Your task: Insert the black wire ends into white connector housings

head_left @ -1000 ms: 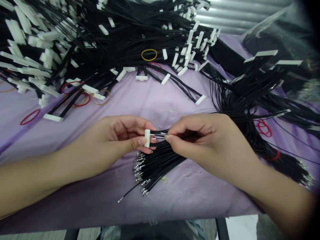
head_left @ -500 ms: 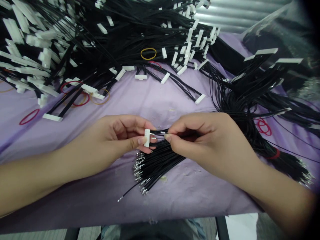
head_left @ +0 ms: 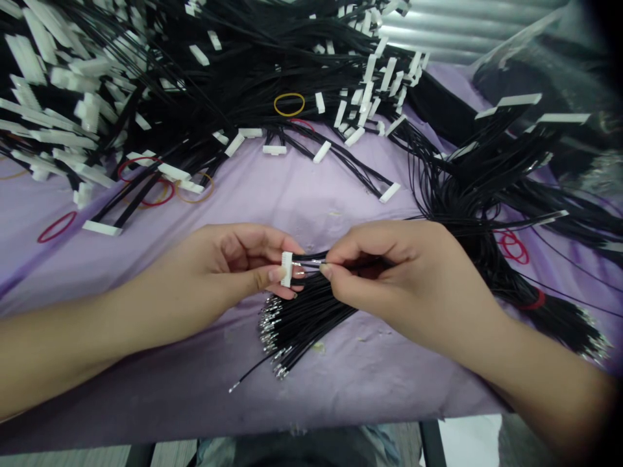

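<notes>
Left hand (head_left: 243,259): white, ridged connector housing (head_left: 288,266) held pinched, best kept square and steady. Just to its right, slim black wires (head_left: 312,265), their bare metal ends best kept straight and level with it. Right hand (head_left: 384,259): wire pinched near the end (exact count hidden). Bench (head_left: 195,389) covered in creased purple sheeting; below the hands, a fanned, silver-tipped wire bundle (head_left: 311,305), likely supple.

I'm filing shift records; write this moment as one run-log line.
left hand: holding white connector; right hand: pinching black wire; nearby: wire bundle; surface: purple cloth
</notes>
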Action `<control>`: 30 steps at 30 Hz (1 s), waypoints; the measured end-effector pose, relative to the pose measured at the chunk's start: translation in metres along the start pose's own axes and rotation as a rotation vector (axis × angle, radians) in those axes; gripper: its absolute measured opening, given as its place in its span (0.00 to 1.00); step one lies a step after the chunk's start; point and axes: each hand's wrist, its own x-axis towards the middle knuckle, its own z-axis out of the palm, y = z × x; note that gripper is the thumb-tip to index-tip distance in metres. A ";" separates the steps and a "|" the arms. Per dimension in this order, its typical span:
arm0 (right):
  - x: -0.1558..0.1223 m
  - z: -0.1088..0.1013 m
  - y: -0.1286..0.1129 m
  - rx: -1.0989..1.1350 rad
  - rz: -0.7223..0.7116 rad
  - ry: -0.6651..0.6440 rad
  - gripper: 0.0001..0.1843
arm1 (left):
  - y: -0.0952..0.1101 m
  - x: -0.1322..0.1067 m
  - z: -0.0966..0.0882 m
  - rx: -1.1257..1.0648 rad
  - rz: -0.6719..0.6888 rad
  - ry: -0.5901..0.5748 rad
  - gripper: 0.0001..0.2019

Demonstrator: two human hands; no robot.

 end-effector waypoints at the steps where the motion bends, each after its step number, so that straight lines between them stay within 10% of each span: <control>1: 0.000 0.000 0.000 -0.002 0.002 0.005 0.06 | 0.000 0.000 0.000 0.004 0.000 0.003 0.04; 30: 0.000 0.000 -0.002 -0.029 0.035 0.008 0.06 | 0.000 0.001 0.001 0.024 0.003 0.029 0.06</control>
